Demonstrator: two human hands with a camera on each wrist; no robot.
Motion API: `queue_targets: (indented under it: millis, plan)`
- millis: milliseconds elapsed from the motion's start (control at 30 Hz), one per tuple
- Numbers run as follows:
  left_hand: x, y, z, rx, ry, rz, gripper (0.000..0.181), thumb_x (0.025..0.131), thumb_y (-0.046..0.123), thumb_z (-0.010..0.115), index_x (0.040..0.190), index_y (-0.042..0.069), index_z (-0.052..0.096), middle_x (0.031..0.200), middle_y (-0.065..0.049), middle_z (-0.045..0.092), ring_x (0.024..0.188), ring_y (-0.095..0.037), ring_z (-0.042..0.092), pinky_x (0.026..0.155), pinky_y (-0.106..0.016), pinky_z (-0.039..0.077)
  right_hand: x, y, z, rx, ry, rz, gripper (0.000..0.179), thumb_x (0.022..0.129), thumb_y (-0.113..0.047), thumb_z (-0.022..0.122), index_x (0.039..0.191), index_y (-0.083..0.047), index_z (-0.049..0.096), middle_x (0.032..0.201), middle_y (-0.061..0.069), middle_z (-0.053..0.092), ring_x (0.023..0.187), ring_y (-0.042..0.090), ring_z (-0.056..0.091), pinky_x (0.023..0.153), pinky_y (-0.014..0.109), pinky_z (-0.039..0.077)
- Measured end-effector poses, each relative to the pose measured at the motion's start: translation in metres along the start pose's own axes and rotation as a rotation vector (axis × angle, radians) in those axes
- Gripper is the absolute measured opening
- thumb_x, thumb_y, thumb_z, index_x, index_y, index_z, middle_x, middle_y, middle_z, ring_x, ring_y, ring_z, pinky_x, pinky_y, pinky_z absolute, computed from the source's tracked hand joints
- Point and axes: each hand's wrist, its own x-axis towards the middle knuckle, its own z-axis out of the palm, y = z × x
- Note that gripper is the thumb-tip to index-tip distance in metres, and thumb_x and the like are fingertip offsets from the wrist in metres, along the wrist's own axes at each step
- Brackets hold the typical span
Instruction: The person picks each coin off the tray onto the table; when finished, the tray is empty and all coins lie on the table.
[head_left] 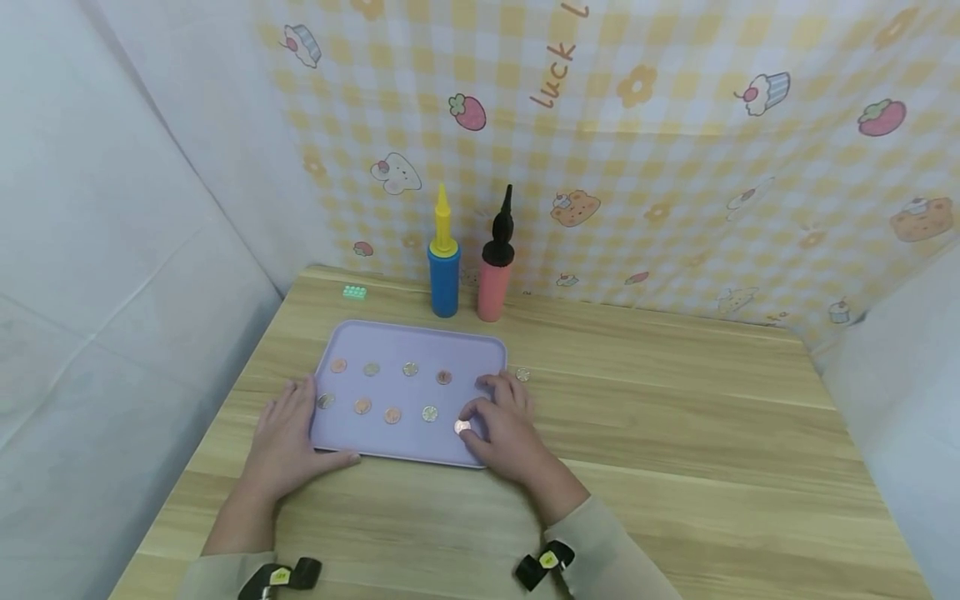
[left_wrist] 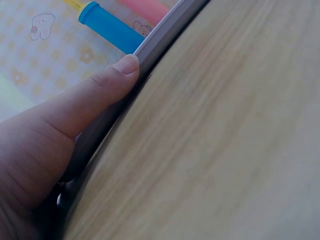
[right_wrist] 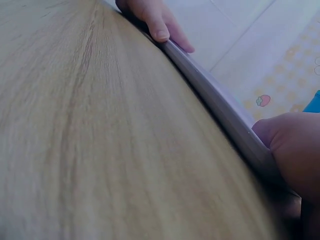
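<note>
A shallow lilac tray (head_left: pixel 420 333) lies on the table with several coins in two rough rows, some copper-coloured, such as one coin (head_left: pixel 363 405), others silvery, such as another (head_left: pixel 410 368). At the tray's near right corner my right hand (head_left: pixel 510 433) pinches a shiny coin (head_left: pixel 462 426) between thumb and forefinger, low over the tray. In the right wrist view the coin is hidden behind the hand and rim. My left hand (head_left: pixel 288 442) rests along the tray's left edge, fingers straight; its thumb (left_wrist: pixel 107 82) touches the near rim.
One silvery coin (head_left: pixel 522 374) lies on the table just right of the tray. Behind the tray stand a blue pump with yellow nozzle (head_left: pixel 444 279) and a pink pump with black top (head_left: pixel 492 287). A mint toy brick (head_left: pixel 355 292) sits at the back left, near the patterned cloth (head_left: pixel 637 150).
</note>
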Motion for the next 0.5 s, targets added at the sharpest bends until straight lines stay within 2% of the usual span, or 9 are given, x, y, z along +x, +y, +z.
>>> queue_targets:
  millis: [133,267,400,500]
  plan:
    - [0.0001,-0.0002,0.0003,0.000,0.000,0.004,0.156,0.065,0.077,0.090,0.167,-0.009,0.010,0.169,-0.035,0.024,0.156,-0.057,0.016,0.123,-0.074,0.011,-0.0003,0.0039,0.0031,0.009,0.029,-0.069,0.008,0.094,-0.029,0.079,0.094,-0.028,0.072,0.152,0.012,0.049,0.155,0.047,0.019,0.122,0.069,0.009]
    - [0.0006,0.0008,-0.0003,0.001,0.001,0.002,0.156,0.064,0.077,0.090,0.167,-0.008,0.009,0.168,-0.035,0.026,0.155,-0.058,0.018,0.122,-0.075,0.013,0.0009,0.0068,0.0051,0.034,0.069,-0.209,0.018,0.086,-0.016,0.083,0.090,-0.029,0.071,0.147,0.010,0.058,0.151,0.049,0.028,0.121,0.071,0.013]
    - [0.0017,0.0017,-0.0009,0.001,0.007,0.001,0.158,0.062,0.076,0.092,0.168,-0.007,0.009,0.166,-0.036,0.029,0.153,-0.059,0.021,0.120,-0.077,0.015,0.0025,0.0075,0.0059,0.056,0.078,-0.305,0.019,0.087,-0.010,0.083,0.093,-0.026,0.074,0.119,-0.007,0.074,0.139,0.037,0.049,0.117,0.068,0.024]
    - [0.0023,0.0030,-0.0018,0.000,-0.001,-0.004,0.158,0.062,0.075,0.092,0.168,-0.007,0.008,0.166,-0.036,0.029,0.153,-0.059,0.021,0.120,-0.076,0.015,0.0030,0.0081,0.0067,0.066,0.072,-0.325,0.017,0.090,-0.012,0.083,0.099,-0.026,0.080,0.104,-0.018,0.077,0.123,0.024,0.056,0.111,0.060,0.029]
